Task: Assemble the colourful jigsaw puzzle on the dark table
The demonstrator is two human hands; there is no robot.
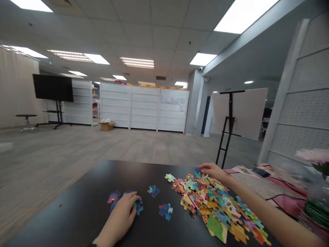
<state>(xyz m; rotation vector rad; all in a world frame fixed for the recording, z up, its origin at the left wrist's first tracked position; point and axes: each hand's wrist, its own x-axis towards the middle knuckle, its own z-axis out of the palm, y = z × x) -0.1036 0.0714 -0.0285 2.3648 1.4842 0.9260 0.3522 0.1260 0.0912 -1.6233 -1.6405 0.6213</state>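
My left hand (122,212) is low over a small cluster of dark blue jigsaw pieces, its thumb and fingers bent around a blue jigsaw piece (139,207). The hand hides part of the cluster; a purple-blue piece with a red patch (113,197) shows at its left. Two loose blue pieces, one farther back (153,190) and one nearer (166,211), lie to its right. My right hand (211,169) reaches to the far edge of a big heap of colourful jigsaw pieces (212,197), fingertips closed on a dark blue piece (197,170).
The pieces lie on a black table (84,202). Pink patterned cloth (262,183) and a bottle with a green label (317,211) stand at the right. Beyond are an easel with a board (230,120), white shelving (144,108) and a screen on a stand (53,88).
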